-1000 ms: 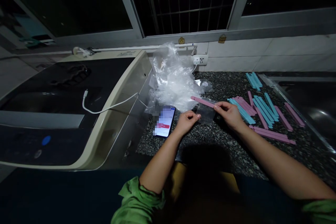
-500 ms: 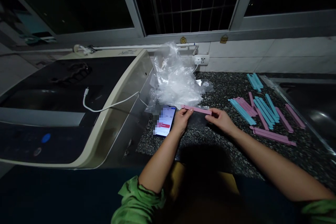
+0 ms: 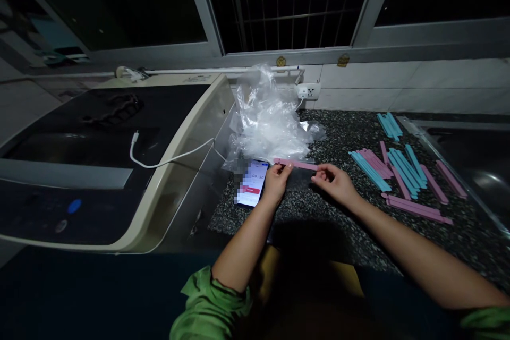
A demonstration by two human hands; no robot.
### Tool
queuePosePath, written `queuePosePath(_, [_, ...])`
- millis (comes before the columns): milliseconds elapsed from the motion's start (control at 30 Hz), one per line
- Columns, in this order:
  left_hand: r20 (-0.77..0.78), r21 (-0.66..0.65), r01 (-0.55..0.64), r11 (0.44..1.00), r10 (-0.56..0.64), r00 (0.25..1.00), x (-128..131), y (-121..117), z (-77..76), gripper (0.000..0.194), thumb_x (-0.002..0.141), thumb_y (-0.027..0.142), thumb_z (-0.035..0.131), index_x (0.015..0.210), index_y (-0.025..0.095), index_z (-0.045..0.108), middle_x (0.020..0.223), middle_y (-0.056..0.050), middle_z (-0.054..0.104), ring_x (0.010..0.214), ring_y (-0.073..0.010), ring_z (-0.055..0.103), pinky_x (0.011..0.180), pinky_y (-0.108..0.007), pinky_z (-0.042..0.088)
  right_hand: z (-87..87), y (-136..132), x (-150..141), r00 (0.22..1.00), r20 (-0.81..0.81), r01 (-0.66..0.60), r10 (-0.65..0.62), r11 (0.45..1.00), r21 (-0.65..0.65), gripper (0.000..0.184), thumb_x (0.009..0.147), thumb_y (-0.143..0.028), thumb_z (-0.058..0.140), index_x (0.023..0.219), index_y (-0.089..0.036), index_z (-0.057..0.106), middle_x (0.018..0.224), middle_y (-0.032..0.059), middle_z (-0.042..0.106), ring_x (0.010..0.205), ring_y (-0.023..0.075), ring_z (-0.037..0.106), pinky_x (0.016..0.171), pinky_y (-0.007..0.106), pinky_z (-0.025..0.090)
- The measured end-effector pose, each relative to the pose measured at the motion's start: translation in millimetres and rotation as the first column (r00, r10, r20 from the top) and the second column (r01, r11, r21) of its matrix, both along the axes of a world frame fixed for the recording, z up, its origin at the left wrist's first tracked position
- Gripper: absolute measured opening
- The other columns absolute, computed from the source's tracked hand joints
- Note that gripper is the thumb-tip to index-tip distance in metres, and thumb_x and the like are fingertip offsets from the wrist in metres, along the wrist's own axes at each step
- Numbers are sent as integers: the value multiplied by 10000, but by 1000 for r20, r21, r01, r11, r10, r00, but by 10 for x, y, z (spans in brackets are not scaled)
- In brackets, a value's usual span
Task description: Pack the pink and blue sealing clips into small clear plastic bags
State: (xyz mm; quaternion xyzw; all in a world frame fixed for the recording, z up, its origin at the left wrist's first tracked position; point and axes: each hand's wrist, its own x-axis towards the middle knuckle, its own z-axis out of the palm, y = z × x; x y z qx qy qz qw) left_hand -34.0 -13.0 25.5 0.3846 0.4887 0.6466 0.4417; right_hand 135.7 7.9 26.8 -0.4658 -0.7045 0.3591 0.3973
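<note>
A pink bag sealing clip (image 3: 302, 165) lies across the top of a clear plastic bag (image 3: 298, 180), both held up over the counter. My left hand (image 3: 275, 181) pinches the clip near its left end, thumb on top. At the other end, my right hand (image 3: 338, 185) is closed with curled fingers at the clip's tip, its thumb slightly lower by the bag's edge. The bag is dim and hard to make out against the dark stone. Just left of my left hand, a phone (image 3: 252, 183) shows a timer.
Blue clips (image 3: 404, 170) and pink clips (image 3: 416, 208) lie spread on the speckled counter (image 3: 338, 135), right of my hands. Behind stands a heap of clear plastic bags (image 3: 271, 122). A washing machine (image 3: 167, 170) with a white cable (image 3: 171, 161) is leftward; a sink (image 3: 478, 170) is rightward.
My right thumb and fingers have shifted slightly at the clip's right end, and the clip sits a little flatter. The whole view has moved slightly; my left hand keeps its pinch.
</note>
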Motion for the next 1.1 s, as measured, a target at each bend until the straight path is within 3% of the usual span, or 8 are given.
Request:
queuePosePath(100, [-44, -2, 11, 1000, -11, 999, 8, -1, -3, 249, 622, 383, 679, 624, 137, 641, 569, 20, 584, 574, -107, 478, 610, -238, 369, -24, 16, 32, 992, 61, 94, -108, 976, 197, 318, 692, -388, 618, 938, -189, 589, 756, 35, 620, 636, 151, 541, 615, 297, 446])
queuePosePath(333, [-255, 44, -34, 998, 44, 966, 3, 2, -34, 198, 690, 349, 636, 623, 163, 622, 627, 0, 573, 659, -140, 492, 693, -264, 371, 2, -15, 68, 913, 380, -97, -146, 829, 551, 229, 825, -358, 506, 835, -181, 652, 773, 88, 674, 732, 206, 596, 678, 323, 446])
queuePosePath(500, [-678, 107, -216, 970, 230, 698, 32, -88, -3, 180, 752, 370, 590, 712, 200, 631, 804, -67, 594, 918, -234, 494, 954, -404, 282, 9, -25, 61, 873, 457, -145, -171, 803, 578, 264, 840, -367, 493, 816, -172, 669, 733, 77, 679, 683, 188, 591, 645, 297, 428])
queuePosePath(700, [-901, -62, -267, 962, 61, 429, 91, -121, 32, 332, 867, 406, 390, 1031, 204, 597, 1053, -102, 581, 1079, -261, 466, 1011, -486, 259, -26, -4, 69, 864, 456, -126, -211, 787, 604, 278, 846, -366, 484, 792, -169, 673, 717, 61, 681, 677, 176, 596, 627, 268, 414])
queuePosePath(833, [-909, -109, -291, 950, 23, 416, 97, -130, 48, 381, 879, 421, 352, 1098, 193, 565, 1120, -119, 559, 1116, -264, 460, 1007, -499, 286, -12, -3, 66, 854, 471, -120, -218, 800, 587, 268, 839, -365, 488, 785, -179, 674, 703, 49, 680, 667, 171, 599, 611, 260, 407])
queuePosePath(967, [-910, -7, -252, 968, 99, 402, 163, -110, 143, 378, 863, 426, 399, 1124, 192, 540, 1142, -116, 561, 1142, -263, 449, 1054, -519, 204, 106, 38, 95, 858, 452, -67, -245, 819, 570, 261, 829, -365, 488, 791, -186, 674, 704, 47, 681, 677, 173, 610, 606, 256, 410])
queuePosePath(1033, [-876, 51, -198, 979, 139, 462, 226, -30, 204, 357, 857, 401, 426, 1123, 188, 535, 1137, -106, 570, 1133, -246, 461, 1049, -464, 243, 195, 99, 141, 855, 445, -26, -268, 833, 552, 271, 823, -377, 485, 795, -186, 676, 703, 50, 682, 677, 175, 614, 594, 255, 407])
queuePosePath(1100, [-783, 72, -159, 985, 155, 603, 307, 111, 244, 328, 851, 358, 451, 1113, 177, 531, 1112, -102, 585, 1091, -219, 494, 972, -370, 352, 282, 184, 209, 837, 454, 19, -305, 846, 533, 287, 815, -391, 483, 805, -184, 681, 725, 56, 691, 688, 181, 620, 584, 256, 401])
